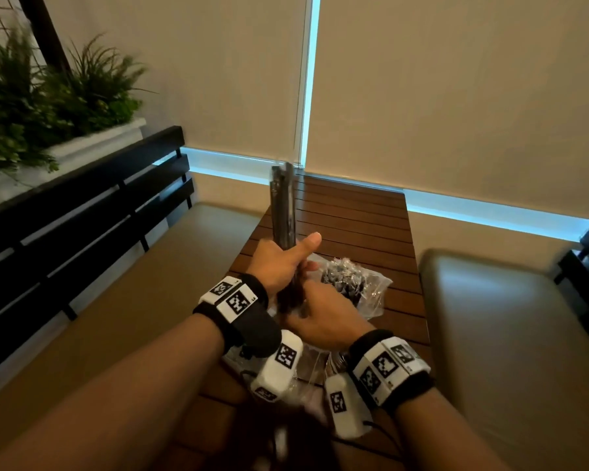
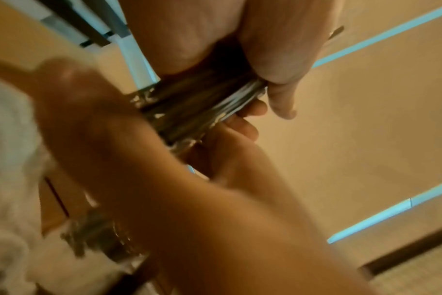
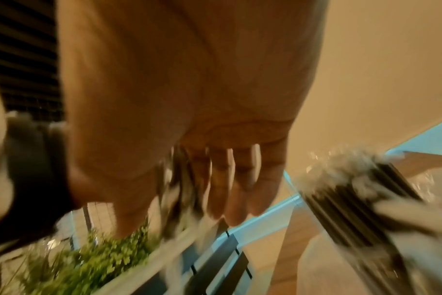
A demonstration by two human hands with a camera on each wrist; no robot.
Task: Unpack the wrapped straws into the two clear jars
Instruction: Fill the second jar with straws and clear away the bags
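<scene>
Upright straw bundle gripped in both hands above the worktop

A planter of green plants point(image 1: 48, 93) sits far left behind a black slatted bench back point(image 1: 82, 205); beige blinds point(image 1: 456, 96) close the far side. On the slatted wooden worktop point(image 1: 354, 215), just right of the hands, a jar of wrapped straws point(image 1: 346, 280) stands among clear plastic. The bundle of dark wrapped straws point(image 1: 283, 205) stands with its long axis vertical, top end up. The left hand point(image 1: 279, 263) wraps its fingers around the bundle's middle, thumb raised; the right hand point(image 1: 323, 317) curls around the lower end, blurred.
</scene>
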